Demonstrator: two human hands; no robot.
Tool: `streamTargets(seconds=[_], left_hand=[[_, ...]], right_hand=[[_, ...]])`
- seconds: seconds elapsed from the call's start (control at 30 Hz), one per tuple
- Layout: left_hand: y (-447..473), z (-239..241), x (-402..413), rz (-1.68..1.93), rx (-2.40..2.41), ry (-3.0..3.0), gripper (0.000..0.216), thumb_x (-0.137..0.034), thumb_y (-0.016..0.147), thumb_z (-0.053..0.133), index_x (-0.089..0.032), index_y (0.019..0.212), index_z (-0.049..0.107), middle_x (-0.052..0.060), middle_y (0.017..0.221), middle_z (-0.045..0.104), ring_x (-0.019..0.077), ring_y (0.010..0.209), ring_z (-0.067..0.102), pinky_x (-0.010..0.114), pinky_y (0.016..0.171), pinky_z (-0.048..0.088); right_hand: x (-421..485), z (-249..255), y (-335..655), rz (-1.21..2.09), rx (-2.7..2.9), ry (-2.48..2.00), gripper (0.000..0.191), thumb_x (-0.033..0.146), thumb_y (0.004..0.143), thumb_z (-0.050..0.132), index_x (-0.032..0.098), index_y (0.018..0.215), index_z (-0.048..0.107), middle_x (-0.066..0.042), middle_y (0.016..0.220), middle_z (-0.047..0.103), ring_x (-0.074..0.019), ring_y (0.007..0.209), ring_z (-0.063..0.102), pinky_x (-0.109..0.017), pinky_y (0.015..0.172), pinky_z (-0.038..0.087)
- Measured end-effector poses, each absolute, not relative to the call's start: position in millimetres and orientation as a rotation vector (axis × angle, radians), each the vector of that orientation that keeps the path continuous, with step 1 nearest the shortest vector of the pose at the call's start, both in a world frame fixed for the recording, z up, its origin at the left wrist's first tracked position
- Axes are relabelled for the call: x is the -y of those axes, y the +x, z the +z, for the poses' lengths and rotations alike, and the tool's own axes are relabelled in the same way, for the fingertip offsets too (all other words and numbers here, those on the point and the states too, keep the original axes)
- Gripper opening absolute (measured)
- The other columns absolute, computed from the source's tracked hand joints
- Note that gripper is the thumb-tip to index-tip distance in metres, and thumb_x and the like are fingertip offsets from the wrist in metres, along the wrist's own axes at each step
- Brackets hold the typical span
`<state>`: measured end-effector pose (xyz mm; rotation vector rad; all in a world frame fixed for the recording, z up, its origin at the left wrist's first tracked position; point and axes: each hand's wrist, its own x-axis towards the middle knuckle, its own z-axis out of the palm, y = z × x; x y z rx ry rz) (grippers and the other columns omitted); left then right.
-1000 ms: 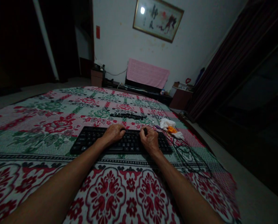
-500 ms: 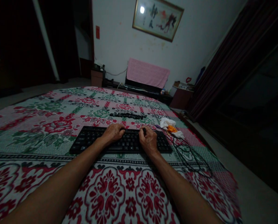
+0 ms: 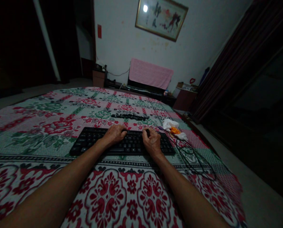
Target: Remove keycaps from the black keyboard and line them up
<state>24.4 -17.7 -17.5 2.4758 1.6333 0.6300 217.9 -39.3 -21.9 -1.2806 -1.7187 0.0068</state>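
Note:
A black keyboard lies across the patterned bedspread in front of me. My left hand rests on its upper middle part, fingers curled down over the far edge and thumb pointing right. My right hand is closed above the right part of the keys, with a small black piece showing between thumb and forefinger; it looks like a keycap, but is too dark to be sure. Beyond the keyboard, a row of several small black pieces, resembling loose keycaps, is laid out on the cloth.
A coiled black cable lies right of the keyboard. Crumpled white and orange material sits beside it. The bedspread covers the bed. Against the far wall, a pink cloth hangs over a dark screen-like object.
The camera view has shifted slightly. Both hands stay at nearly the same places on the keyboard, and the right hand is still closed round the small black piece.

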Motion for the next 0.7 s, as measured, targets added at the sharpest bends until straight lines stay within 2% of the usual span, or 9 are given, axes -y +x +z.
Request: streamTargets(seconds=[0.17, 0.37, 0.7], left_hand=[[23.8, -18.4, 17.8, 0.619, -1.628, 2.49, 0.036, -0.03, 0.08, 0.038, -0.018, 0.1, 0.066, 0.008, 0.1, 0.068, 0.0229, 0.095, 0.06, 0.032, 0.084, 0.044], [23.3, -20.5, 16.1, 0.639, -1.625, 2.505, 0.034, -0.029, 0.08, 0.038, -0.02, 0.096, 0.067, 0.006, 0.097, 0.068, 0.0219, 0.093, 0.06, 0.03, 0.081, 0.044], [24.4, -16.0, 19.0, 0.629, -1.605, 2.506, 0.032, -0.027, 0.079, 0.038, -0.019, 0.089, 0.067, 0.007, 0.091, 0.069, 0.0225, 0.088, 0.061, 0.031, 0.077, 0.045]], right_hand=[[41.5, -23.2, 215.7, -0.058, 1.808, -1.234, 0.02, 0.022, 0.081, 0.042, 0.016, 0.076, 0.061, -0.007, 0.074, 0.063, -0.0152, 0.07, 0.057, -0.024, 0.072, 0.042], [39.8, -20.6, 219.1, 0.155, 1.55, -1.368, 0.025, 0.029, 0.079, 0.043, 0.016, 0.07, 0.061, -0.001, 0.061, 0.057, -0.0124, 0.057, 0.052, -0.022, 0.062, 0.04], [39.6, -18.3, 219.5, 0.216, 1.516, -1.349, 0.024, 0.03, 0.076, 0.045, 0.015, 0.069, 0.062, 0.001, 0.059, 0.055, -0.0116, 0.057, 0.051, -0.021, 0.06, 0.038]])
